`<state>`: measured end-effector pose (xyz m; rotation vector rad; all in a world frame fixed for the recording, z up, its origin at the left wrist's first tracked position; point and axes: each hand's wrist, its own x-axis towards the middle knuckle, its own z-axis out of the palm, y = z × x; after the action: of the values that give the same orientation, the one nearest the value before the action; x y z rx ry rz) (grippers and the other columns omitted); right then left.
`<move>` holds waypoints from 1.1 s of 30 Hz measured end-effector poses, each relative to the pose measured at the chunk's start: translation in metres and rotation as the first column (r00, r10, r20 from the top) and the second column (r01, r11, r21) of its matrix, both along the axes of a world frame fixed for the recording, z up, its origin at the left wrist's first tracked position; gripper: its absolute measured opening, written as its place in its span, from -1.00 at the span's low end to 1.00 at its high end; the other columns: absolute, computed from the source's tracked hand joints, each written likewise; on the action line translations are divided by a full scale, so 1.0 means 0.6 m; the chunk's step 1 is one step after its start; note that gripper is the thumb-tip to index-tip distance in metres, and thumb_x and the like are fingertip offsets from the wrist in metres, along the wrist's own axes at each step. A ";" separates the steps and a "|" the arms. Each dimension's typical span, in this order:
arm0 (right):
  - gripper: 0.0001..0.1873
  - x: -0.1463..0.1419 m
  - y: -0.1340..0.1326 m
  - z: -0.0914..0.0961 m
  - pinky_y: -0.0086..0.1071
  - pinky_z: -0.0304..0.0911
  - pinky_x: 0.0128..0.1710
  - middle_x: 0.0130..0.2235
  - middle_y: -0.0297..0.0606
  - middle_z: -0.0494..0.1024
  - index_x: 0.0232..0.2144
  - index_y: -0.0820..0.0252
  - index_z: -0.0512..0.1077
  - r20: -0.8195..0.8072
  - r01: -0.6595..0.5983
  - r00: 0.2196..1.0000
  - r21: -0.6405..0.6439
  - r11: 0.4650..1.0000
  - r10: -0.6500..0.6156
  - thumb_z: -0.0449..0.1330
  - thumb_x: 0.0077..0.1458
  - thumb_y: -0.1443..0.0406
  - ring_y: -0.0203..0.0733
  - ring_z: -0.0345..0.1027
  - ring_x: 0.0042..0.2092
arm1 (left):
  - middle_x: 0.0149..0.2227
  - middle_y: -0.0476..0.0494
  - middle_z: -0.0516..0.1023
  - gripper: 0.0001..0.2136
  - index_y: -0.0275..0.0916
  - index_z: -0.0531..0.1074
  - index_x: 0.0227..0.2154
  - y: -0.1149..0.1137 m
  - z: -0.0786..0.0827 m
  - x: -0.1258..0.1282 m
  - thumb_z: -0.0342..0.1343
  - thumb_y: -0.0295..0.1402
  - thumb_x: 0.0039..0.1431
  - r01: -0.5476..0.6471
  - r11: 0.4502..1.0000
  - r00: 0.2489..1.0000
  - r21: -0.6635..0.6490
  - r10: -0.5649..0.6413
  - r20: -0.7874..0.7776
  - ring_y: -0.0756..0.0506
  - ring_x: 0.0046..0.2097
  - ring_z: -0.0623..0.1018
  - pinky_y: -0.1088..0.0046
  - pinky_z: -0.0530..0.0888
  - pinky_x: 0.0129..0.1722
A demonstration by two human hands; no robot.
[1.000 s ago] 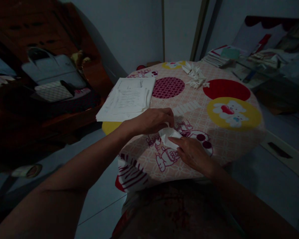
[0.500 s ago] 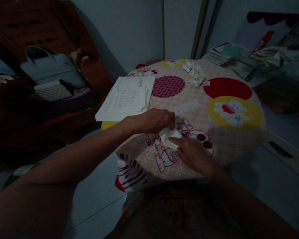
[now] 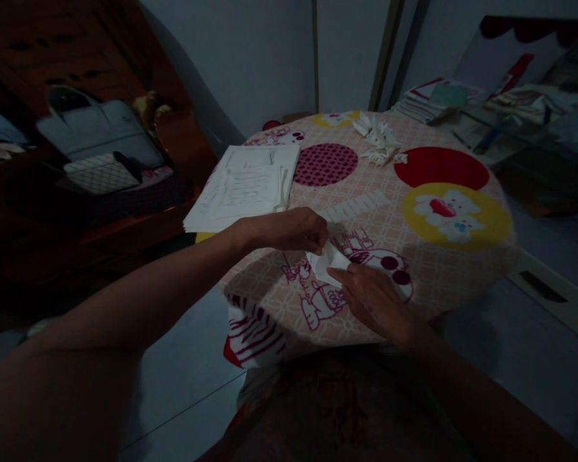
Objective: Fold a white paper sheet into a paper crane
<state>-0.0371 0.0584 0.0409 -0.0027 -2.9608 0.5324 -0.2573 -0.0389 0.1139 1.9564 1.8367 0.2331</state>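
A small white piece of paper [image 3: 328,262] lies on the patterned tablecloth [image 3: 390,218] of a round table. My left hand [image 3: 289,230] pinches the paper's upper left edge with curled fingers. My right hand [image 3: 370,298] presses its lower right part, index finger stretched onto it. A stack of white sheets [image 3: 245,189] lies at the table's left edge, just beyond my left hand. A heap of small folded white paper pieces [image 3: 378,141] sits at the table's far side.
A grey bag [image 3: 99,138] rests on dark wooden furniture at the left. Books and papers [image 3: 433,99] are piled on a surface at the back right. Pale floor [image 3: 192,378] shows beside the table. The room is dim.
My left hand has slid slightly left along the paper's edge, and the paper looks a bit more folded. The camera view has shifted a little.
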 end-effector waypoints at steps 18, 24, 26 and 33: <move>-0.63 0.001 -0.022 0.006 -0.29 0.09 -0.31 -0.25 -0.09 0.49 -0.01 0.22 0.43 0.022 0.051 0.998 0.159 0.986 -0.055 0.02 0.16 0.45 -0.10 0.33 -0.22 | -0.56 0.04 0.48 -0.96 -0.24 0.50 -0.49 0.004 -0.013 -0.020 0.20 -0.40 -0.04 -0.087 0.995 0.966 -0.048 0.096 0.241 0.06 -0.50 0.39 0.57 0.25 -0.48; -0.72 -0.003 -0.024 0.012 -0.32 0.03 -0.37 -0.32 -0.14 0.47 -0.18 0.21 0.48 0.043 0.090 0.994 0.157 0.983 -0.098 0.01 0.18 0.45 -0.13 0.29 -0.27 | -0.55 0.04 0.43 -0.71 -0.29 0.48 -0.19 -0.019 -0.040 -0.002 0.19 -0.42 -0.04 -0.333 0.942 0.866 0.044 0.287 0.409 0.06 -0.52 0.39 0.57 0.25 -0.53; -0.73 -0.003 -0.023 0.014 -0.33 0.03 -0.38 -0.34 -0.16 0.46 -0.22 0.20 0.49 0.043 0.091 0.994 0.145 0.985 -0.098 0.00 0.19 0.45 -0.15 0.28 -0.30 | -0.53 0.06 0.42 -0.44 -0.29 0.34 0.07 -0.029 -0.056 0.016 0.22 -0.45 -0.08 -0.443 0.890 0.831 0.104 0.365 0.419 0.05 -0.52 0.38 0.57 0.25 -0.54; -0.78 0.005 -0.014 -0.004 -0.32 0.21 -0.27 -0.29 -0.16 0.50 -0.17 0.25 0.47 -0.112 0.229 0.965 -0.079 0.970 -0.237 0.07 0.15 0.42 -0.15 0.35 -0.27 | -0.56 0.13 0.34 -0.33 -0.29 0.21 0.20 -0.049 -0.104 0.079 0.16 -0.53 -0.05 -0.743 0.653 0.628 0.148 0.603 0.492 0.07 -0.56 0.31 0.57 0.25 -0.54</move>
<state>-0.0340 0.0502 0.0387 -0.3103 -2.7729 0.5734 -0.2101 -0.0682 0.0514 1.1184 2.2562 1.1799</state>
